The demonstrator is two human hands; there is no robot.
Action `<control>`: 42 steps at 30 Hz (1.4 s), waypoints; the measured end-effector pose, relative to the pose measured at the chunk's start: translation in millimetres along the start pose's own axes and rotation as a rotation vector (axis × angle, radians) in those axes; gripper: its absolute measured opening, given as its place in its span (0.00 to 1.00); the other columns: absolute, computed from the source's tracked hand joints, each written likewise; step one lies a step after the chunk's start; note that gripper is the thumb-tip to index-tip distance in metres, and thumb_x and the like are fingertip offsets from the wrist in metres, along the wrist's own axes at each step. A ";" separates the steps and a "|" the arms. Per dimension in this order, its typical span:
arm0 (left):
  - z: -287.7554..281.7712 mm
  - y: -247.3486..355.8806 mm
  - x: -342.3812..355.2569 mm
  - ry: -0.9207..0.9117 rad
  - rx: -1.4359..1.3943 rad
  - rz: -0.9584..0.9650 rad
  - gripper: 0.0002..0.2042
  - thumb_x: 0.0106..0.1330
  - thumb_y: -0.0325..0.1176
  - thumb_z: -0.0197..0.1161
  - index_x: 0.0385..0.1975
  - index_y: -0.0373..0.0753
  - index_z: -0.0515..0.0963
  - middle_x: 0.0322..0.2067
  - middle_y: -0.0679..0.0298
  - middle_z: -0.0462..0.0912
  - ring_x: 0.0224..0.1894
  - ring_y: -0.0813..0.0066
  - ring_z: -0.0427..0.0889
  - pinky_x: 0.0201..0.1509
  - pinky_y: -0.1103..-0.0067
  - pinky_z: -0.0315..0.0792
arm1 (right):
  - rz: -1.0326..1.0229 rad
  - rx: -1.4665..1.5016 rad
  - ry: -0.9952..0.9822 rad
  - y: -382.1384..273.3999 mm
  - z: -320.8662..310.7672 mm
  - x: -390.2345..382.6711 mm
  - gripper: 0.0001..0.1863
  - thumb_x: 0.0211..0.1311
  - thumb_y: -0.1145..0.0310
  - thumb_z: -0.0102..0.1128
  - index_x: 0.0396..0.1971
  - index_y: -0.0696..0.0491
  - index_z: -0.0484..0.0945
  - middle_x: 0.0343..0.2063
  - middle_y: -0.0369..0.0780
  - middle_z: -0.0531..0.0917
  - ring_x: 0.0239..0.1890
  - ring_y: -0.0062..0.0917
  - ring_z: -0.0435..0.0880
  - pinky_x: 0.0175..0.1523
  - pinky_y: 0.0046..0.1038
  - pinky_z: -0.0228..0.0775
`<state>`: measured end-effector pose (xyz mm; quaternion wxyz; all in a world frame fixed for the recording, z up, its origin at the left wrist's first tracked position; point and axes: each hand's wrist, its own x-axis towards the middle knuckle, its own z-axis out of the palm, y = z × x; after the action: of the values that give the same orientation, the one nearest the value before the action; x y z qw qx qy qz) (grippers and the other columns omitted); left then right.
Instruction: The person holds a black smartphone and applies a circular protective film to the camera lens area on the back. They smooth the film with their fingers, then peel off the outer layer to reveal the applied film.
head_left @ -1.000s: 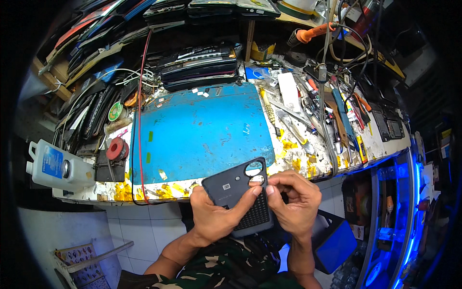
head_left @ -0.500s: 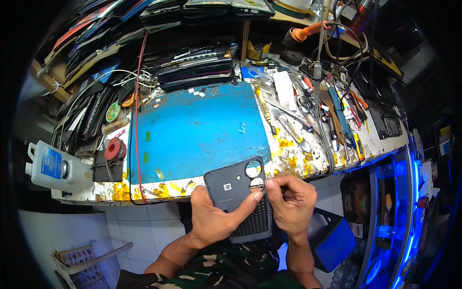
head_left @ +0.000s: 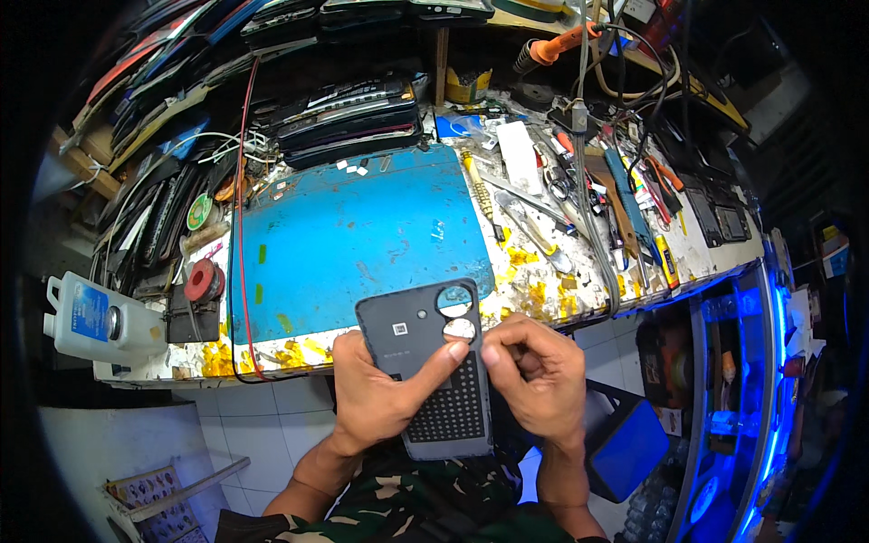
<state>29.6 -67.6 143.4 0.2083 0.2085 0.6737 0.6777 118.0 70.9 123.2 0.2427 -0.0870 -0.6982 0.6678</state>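
A dark grey phone back cover (head_left: 391, 312) stands tilted before me at the table's front edge, its inner face toward me. It has two large round camera holes, a small hole, a little white square label and a dotted lower part. My left hand (head_left: 385, 398) grips it from the left, thumb across its face just below the lower camera hole. Close by the cover's right edge is my right hand (head_left: 539, 376), its fingers curled and thumb and forefinger pinched together. Whatever those fingertips hold, if anything, is too small to make out.
Beyond the cover lies a blue work mat (head_left: 353, 226). Tools (head_left: 625, 208) crowd the right of the table. A white plastic bottle (head_left: 100, 321) and a red solder spool (head_left: 205, 281) stand at left. Stacked devices (head_left: 348, 122) sit behind, and a red cable (head_left: 241, 208) crosses the mat.
The view has shifted, and cover and hands sit further left in it. My right fingertips have come slightly away from the cover's edge, while my left hand keeps its grip.
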 end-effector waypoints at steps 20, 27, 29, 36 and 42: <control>10.4 -5.6 -1.0 -0.050 -0.022 0.003 0.06 0.58 0.25 0.67 0.33 0.30 0.82 0.28 0.63 0.85 0.29 0.84 0.80 0.33 0.85 0.74 | 0.088 0.066 0.035 1.5 -7.0 -6.9 0.06 0.60 0.75 0.60 0.26 0.62 0.76 0.22 0.34 0.75 0.23 0.10 0.70 0.26 0.15 0.61; 18.7 -9.4 -2.4 -0.105 -0.053 -0.010 0.06 0.59 0.26 0.67 0.34 0.32 0.82 0.27 0.64 0.85 0.28 0.86 0.80 0.32 0.86 0.73 | 0.094 -0.112 0.104 -3.3 -12.6 -4.2 0.10 0.62 0.72 0.60 0.22 0.60 0.76 0.15 0.30 0.74 0.20 0.08 0.69 0.25 0.14 0.60; 18.1 -8.7 -3.2 -0.104 -0.118 -0.019 0.06 0.62 0.27 0.64 0.35 0.31 0.81 0.27 0.64 0.84 0.28 0.85 0.79 0.31 0.86 0.73 | 0.164 0.037 0.118 -4.1 -12.7 -5.3 0.09 0.61 0.73 0.60 0.23 0.60 0.76 0.16 0.31 0.75 0.21 0.08 0.70 0.26 0.14 0.61; 19.0 -3.9 -4.2 -0.118 -0.170 -0.074 0.09 0.66 0.30 0.59 0.36 0.30 0.81 0.28 0.64 0.84 0.28 0.85 0.80 0.32 0.85 0.74 | 0.001 0.017 0.117 -5.0 -11.1 -6.1 0.07 0.62 0.74 0.59 0.27 0.61 0.77 0.21 0.32 0.78 0.22 0.10 0.73 0.28 0.14 0.65; 18.6 -2.1 -10.7 -0.156 -0.301 -0.164 0.10 0.68 0.30 0.57 0.41 0.29 0.78 0.31 0.63 0.83 0.31 0.83 0.79 0.34 0.84 0.74 | 0.091 0.083 0.159 -6.9 -18.9 -2.3 0.12 0.64 0.68 0.57 0.32 0.64 0.75 0.24 0.36 0.76 0.24 0.12 0.70 0.29 0.15 0.63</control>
<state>49.0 -58.3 141.4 0.3434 0.1712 0.5614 0.7332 130.0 86.0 129.3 0.2703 -0.1612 -0.6439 0.6974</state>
